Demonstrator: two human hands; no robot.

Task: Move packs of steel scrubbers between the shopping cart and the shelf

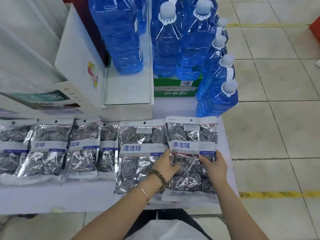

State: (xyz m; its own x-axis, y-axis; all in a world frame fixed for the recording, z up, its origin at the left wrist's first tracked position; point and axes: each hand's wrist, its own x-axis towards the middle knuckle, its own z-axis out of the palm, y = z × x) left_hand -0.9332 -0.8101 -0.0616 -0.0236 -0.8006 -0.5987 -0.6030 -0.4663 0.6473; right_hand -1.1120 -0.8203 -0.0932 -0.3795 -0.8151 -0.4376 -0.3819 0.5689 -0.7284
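Several clear packs of steel scrubbers lie in a row on the low white shelf (pixel 78 196). The rightmost pack (pixel 192 135) lies flat near the shelf's right end. My left hand (pixel 165 166) grips its left edge and my right hand (pixel 213 166) grips its right edge, both at the middle of the pack. It overlaps the neighbouring pack (pixel 138 153) to its left. More packs (pixel 50 148) stretch off to the left, overlapping one another. No shopping cart is in view.
Tall bottles of blue liquid (pixel 194 49) stand behind the packs, some on a green carton (pixel 174 87). A white box (pixel 76 63) and stacked white goods are at the back left. Tiled floor with a yellow line (pixel 280 194) lies to the right.
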